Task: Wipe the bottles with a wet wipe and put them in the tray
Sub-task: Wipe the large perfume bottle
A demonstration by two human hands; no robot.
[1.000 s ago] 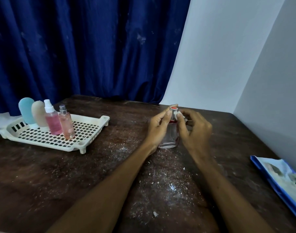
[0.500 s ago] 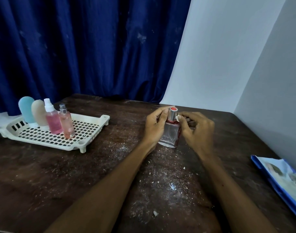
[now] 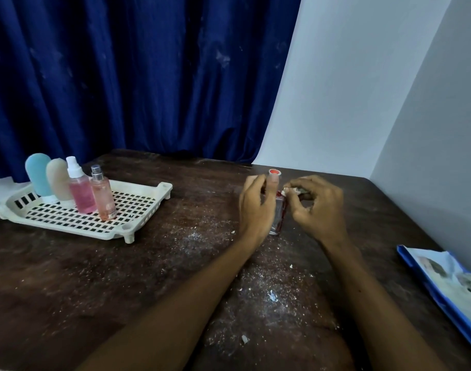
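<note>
The small glass bottle [image 3: 279, 215] with the red cap stands upright between the two hands, over the dark table [image 3: 148, 277]. The left hand [image 3: 255, 207] wraps round its side, fingers curled and grasping the glass, one fingertip up against the cap. The right hand [image 3: 320, 207] comes in from the other side, thumb and forefinger pinching a little white scrap of wipe [image 3: 286, 192] against the bottle's shoulder, just under the left fingertips.

Most of the bottle is hidden behind the left palm, and I cannot tell whether its base rests on the table. The rest of the wipe is lost inside the right fingers.

Well away past the left knuckles sits the white tray [image 3: 148, 210], four bottles [image 3: 80, 191] upright at its far end. White crumbs [image 3: 271, 295] litter the table below the wrists. Beyond the right forearm a blue packet [image 3: 448, 285] is cut off by the edge.
</note>
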